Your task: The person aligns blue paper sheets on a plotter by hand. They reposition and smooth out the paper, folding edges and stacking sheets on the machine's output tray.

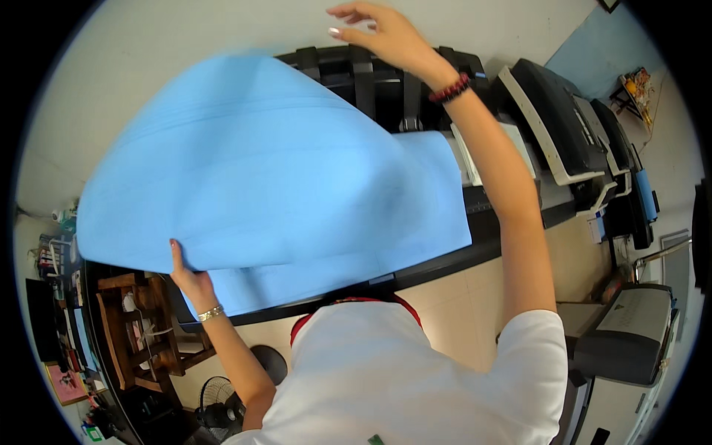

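A large light-blue sheet (282, 185) lies bowed over a long black machine (486, 230), its far left part lifted and arched and its right end flatter on the surface. My left hand (191, 282) pinches the sheet's near left edge, thumb on top and the other fingers mostly hidden below. Under that edge more blue sheet shows, and I cannot tell whether it is the same piece. My right hand (382, 37) is raised beyond the sheet's far edge, above the machine's black upright arms (363, 81). Its fingers are bent but apart, with nothing in them.
At the right stand a black-and-white office machine (560, 119) and, nearer, a grey printer (630, 334). A wooden stool (141, 326) stands at the left, with a black fan (219, 400) on the floor near my left arm. The pale wall (178, 30) rises behind the machine.
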Demonstrator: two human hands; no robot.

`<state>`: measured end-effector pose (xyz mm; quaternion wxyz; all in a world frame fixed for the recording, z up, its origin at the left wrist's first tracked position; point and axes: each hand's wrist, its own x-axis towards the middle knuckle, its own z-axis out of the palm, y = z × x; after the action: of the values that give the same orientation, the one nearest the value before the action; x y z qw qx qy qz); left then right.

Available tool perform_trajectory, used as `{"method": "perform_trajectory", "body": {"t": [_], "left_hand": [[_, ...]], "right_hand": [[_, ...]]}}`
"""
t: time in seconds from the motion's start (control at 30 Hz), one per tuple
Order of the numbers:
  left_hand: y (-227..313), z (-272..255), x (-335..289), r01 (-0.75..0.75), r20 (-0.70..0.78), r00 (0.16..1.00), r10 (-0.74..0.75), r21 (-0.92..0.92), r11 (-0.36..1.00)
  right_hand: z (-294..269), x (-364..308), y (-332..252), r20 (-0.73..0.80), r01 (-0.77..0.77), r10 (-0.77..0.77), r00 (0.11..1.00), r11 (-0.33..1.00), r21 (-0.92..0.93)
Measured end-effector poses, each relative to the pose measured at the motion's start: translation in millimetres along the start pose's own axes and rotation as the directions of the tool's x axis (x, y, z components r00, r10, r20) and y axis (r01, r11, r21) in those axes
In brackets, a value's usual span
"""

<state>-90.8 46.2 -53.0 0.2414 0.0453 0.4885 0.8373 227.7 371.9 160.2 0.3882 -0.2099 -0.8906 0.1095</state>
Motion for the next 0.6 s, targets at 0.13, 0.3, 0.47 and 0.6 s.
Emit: {"method": "perform_trajectory", "body": {"t": [0.13,0.3,0.47,0.6], "left_hand": [[-17.5,-58.6,21.8,-0.009,-0.054,0.998,0.014,0.099,0.995],[-31.5,-98.6,35.1,0.005,-0.116,0.993,0.02,0.212,0.977],[-38.0,-112.6,46.2,0.067,-0.161,0.986,-0.032,0.22,0.973],[-37.3,-120.7,50.9,0.12,-0.196,0.978,-0.074,0.235,0.964]], "right_hand": [[12.5,-95.3,18.1,0.027,-0.184,0.182,0.983,0.965,0.189],[32.1,-206.2,48.9,0.039,-0.499,0.513,0.857,0.811,0.306],[56.1,-321.9,60.2,-0.052,-0.69,0.792,0.609,0.561,0.457],[73.8,-388.3,48.9,-0.04,-0.746,0.938,0.345,0.3,0.595]]}}
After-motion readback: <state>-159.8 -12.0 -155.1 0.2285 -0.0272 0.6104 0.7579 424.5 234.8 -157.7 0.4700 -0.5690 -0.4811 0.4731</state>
